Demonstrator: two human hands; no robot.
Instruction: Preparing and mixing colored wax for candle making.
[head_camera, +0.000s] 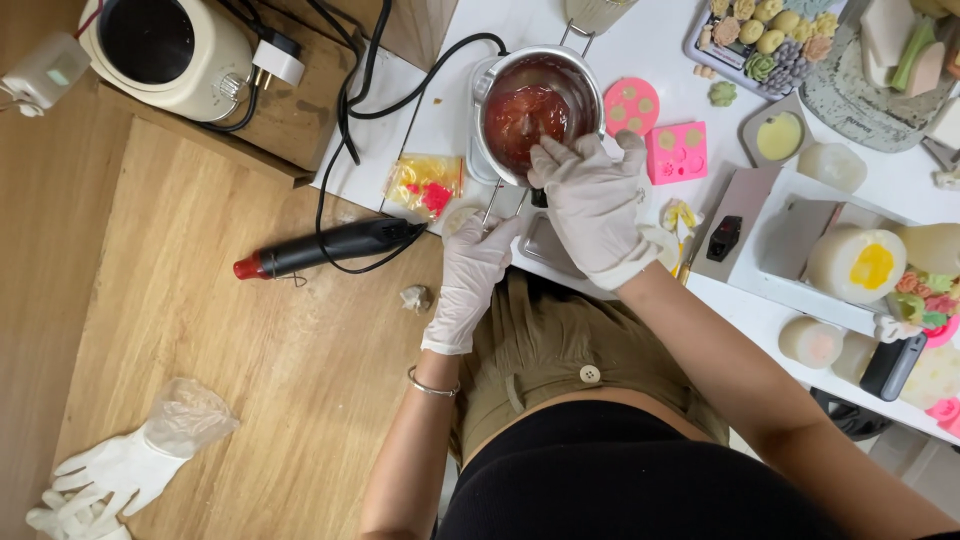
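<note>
A metal pot (590, 75) full of melted red wax stands on the white table (640, 40). My right hand (592, 200), in a white glove, is at the pot's near rim with its fingers closed on a thin stirrer that dips into the wax. My left hand (470, 270), also gloved, is at the table's edge just below the pot, near its wire handle; whether it grips the handle is unclear.
Two pink moulds (655, 125) lie right of the pot, wax flowers (765, 35) and white candles (855, 262) further right. A black heat gun (325, 247), a cream appliance (165, 50) and spare gloves (110, 470) are on the wooden floor at left.
</note>
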